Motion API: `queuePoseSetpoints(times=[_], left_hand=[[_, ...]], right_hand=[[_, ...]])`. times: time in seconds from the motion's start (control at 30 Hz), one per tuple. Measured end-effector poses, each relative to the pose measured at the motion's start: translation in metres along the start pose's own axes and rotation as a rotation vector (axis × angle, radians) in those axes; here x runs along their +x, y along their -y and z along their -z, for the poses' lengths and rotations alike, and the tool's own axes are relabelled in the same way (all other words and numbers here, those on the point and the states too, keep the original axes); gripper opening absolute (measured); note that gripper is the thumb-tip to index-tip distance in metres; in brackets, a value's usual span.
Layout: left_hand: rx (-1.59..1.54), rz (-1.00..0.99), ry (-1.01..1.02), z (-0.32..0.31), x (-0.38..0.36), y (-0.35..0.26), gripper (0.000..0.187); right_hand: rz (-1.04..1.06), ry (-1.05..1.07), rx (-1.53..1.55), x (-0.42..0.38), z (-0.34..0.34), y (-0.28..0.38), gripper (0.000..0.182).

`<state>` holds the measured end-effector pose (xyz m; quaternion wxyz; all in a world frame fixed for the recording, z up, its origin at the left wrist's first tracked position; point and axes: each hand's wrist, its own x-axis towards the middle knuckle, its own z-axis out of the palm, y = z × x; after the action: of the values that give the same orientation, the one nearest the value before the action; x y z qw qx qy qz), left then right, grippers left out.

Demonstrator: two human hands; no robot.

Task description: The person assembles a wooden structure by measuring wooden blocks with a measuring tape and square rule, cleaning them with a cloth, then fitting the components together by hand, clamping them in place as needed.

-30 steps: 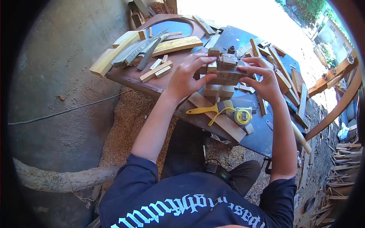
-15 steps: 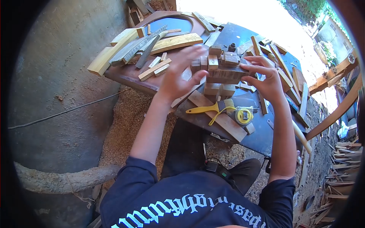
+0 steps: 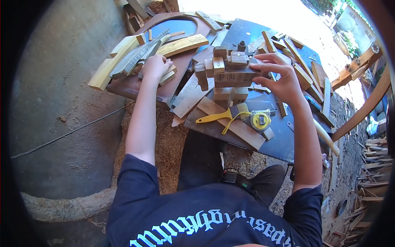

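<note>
With fingers of the right hand (image 3: 286, 78) parted around the right end of the wooden block stack (image 3: 230, 77), seemingly gripping it, with thumb near the front face and fingertips near the top edge. With fingers of the left hand (image 3: 154, 68) curled narrow beside small offcuts (image 3: 168, 77) at upper left; cannot tell from this view about any piece held there.

Looks like steadying the stack at one end while reaching among loose wood with the other hand. Would call next for a firm hold on the right and a clean pick on the left, without jarring the stack.

Set at upper middle of the frame, over a cluttered worktable (image 3: 284, 138). Built around a broad dark block (image 3: 242, 80) with streaked grain along the front. Faced, lower in the frame, by a yellow-handled brush (image 3: 214, 117) and a tape measure (image 3: 261, 120). Apparently propped on pale blocks (image 3: 223, 94) just below. Topped with smaller, squared blocks (image 3: 218, 64) of mixed tone. Backed by a little dark fitting (image 3: 242, 46), too small to make out.
</note>
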<state>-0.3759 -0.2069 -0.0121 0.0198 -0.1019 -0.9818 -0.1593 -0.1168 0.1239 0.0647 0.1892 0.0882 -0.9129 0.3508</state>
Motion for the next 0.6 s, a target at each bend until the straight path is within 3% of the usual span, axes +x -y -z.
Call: queuePoseSetpoints(times=[0.17, 0.3, 0.33, 0.5, 0.6], left_hand=[[0.072, -0.108, 0.083, -0.023, 0.046, 0.018, 0.036], [-0.403, -0.148, 0.013, -0.013, 0.032, 0.021, 0.04], [-0.829, -0.153, 0.089, 0.007, 0.003, 0.005, 0.043], [-1.131, -0.317, 0.152, 0.067, -0.042, -0.037, 0.046], [-1.082, -0.542, 0.068, 0.092, -0.059, -0.057, 0.047]], right_hand=[[0.022, -0.031, -0.021, -0.002, -0.001, -0.003, 0.042], [0.063, -0.038, 0.012, 0.0, -0.001, -0.004, 0.041], [0.056, -0.04, 0.019, -0.001, 0.0, -0.004, 0.041], [0.043, -0.019, 0.013, 0.0, 0.0, -0.006, 0.041], [0.02, -0.004, -0.004, 0.0, 0.001, -0.001, 0.042]])
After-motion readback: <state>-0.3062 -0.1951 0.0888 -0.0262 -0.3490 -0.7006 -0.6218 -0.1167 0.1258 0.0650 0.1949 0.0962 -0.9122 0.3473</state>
